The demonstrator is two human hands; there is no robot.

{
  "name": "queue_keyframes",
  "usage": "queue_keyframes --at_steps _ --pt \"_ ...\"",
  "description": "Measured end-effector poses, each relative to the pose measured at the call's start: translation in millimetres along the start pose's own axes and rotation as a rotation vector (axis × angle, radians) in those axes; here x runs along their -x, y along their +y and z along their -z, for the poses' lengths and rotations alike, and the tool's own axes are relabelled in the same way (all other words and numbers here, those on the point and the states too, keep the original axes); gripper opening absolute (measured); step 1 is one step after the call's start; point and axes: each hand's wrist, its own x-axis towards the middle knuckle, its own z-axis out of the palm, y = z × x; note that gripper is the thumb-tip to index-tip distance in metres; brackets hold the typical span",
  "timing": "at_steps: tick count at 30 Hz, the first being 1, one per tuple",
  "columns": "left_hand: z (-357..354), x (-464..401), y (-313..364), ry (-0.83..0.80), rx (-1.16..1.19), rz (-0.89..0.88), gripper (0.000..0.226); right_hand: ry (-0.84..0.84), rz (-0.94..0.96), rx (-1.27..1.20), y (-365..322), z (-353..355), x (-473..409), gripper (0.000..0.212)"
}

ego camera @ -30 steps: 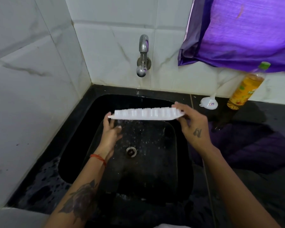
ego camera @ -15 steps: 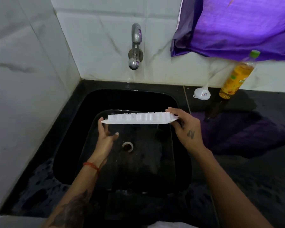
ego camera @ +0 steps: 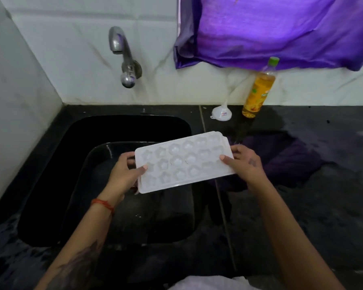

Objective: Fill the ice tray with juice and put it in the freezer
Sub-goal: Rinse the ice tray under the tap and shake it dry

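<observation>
Over the black sink (ego camera: 50,164), white ice tray (ego camera: 184,162) cavities-up, gripped by both hands, left hand (ego camera: 124,174), right hand (ego camera: 245,164)

One ice tray (ego camera: 184,162), one juice bottle (ego camera: 258,91), one funnel (ego camera: 220,114), one tap (ego camera: 124,57)

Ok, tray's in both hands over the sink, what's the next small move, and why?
Probably carry the tray right and set it flat on the counter: both hands are occupied, its cavities look empty, and the juice bottle and funnel stand there.
</observation>
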Motion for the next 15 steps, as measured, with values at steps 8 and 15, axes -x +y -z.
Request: queue_keyframes --at_steps 8,15 --pt "-134.9 34.9 38.9 -0.237 -0.005 0.055 0.047 0.019 -0.203 0.014 106.0 123.5 -12.7 0.024" --pt "-221.7 41.2 27.1 -0.215 -0.071 0.133 0.049 -0.033 -0.27 0.013 177.4 174.8 -35.5 0.03"
